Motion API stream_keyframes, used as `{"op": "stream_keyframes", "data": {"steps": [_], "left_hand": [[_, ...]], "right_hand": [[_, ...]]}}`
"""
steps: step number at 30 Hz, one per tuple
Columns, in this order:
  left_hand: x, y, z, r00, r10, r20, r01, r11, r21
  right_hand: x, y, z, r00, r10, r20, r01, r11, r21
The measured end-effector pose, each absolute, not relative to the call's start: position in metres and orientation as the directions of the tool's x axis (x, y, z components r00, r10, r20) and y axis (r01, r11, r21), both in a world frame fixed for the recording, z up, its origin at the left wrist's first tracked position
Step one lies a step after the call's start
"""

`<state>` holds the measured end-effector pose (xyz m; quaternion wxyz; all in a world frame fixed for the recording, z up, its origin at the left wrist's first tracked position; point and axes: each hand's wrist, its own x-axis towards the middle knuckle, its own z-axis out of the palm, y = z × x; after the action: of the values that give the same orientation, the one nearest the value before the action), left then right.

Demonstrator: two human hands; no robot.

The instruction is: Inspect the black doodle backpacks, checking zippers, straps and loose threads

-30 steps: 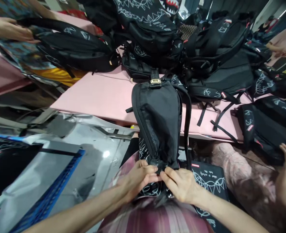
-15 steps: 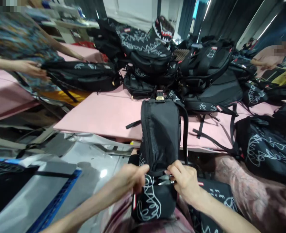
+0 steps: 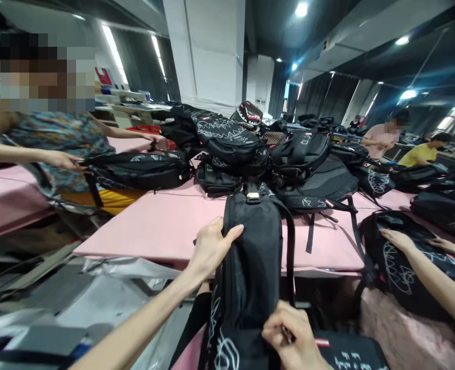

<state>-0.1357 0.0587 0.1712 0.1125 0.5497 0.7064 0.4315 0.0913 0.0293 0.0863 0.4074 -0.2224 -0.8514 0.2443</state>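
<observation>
A black backpack with white scribbled drawings leans upright from my lap against the pink table edge, a gold-coloured metal piece at its top. My left hand is closed on the upper left edge of the backpack, thumb lying on its front. Lower down, my right hand is curled against the backpack's right side. A pair of small scissors is in its fingers, mostly hidden by the hand; only a bit of the handle shows.
Black bags are heaped on the pink table. At left, a person's hand holds a long black bag. On the right, another person's hand rests on a scribbled backpack. A black bag lies low beside my right hand.
My left hand has moved up from the lower backpack to its upper left edge. The scissor blades no longer show. The view has tilted upward, and hands have appeared at the right-hand backpack.
</observation>
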Motion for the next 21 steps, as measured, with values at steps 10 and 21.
{"op": "stream_keyframes", "data": {"steps": [10,21], "left_hand": [[-0.104,0.013,0.209,-0.256,0.582,0.772,0.801,-0.320,0.507],[-0.135,0.026,0.171,-0.206,0.721,0.662,0.680,-0.380,0.626]], "right_hand": [[0.109,0.047,0.100,-0.553,0.437,0.709,0.028,0.861,-0.508],[0.071,0.111,0.223,-0.287,0.450,0.846,0.288,0.883,-0.372]]}}
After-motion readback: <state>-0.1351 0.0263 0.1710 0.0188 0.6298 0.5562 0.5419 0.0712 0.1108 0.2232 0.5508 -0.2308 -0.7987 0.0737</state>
